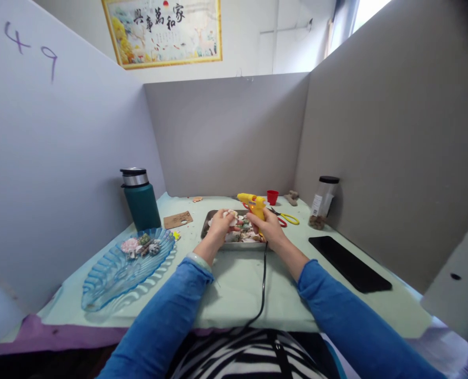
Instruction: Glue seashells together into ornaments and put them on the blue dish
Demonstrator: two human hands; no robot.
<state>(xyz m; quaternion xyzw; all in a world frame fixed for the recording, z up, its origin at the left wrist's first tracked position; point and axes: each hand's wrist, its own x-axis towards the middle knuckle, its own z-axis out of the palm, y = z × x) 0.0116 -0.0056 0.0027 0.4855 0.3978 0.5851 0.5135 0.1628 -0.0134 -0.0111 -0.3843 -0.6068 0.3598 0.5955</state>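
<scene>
My right hand (271, 227) is wrapped round the grip of a yellow hot glue gun (253, 202), whose nozzle points left. A black cord (264, 287) runs down from it to the table's front edge. In my left hand (220, 226) is a pale seashell (231, 216), pinched between the fingers and partly hidden by them. Both hands are above a metal tray (237, 246) filled with shells and small stones. To the left, a blue fluted glass dish (115, 281) holds a cluster of shells (142, 246), pink, green and dark-spotted.
A teal bottle (141, 205) stands at the left, near a cardboard piece (177, 219). Behind the tray are yellow-handled scissors (289, 218) and a red cup (272, 197). At right stand a clear jar (323, 205) and a black phone-like slab (348, 263). Grey partitions (226, 137) enclose the table.
</scene>
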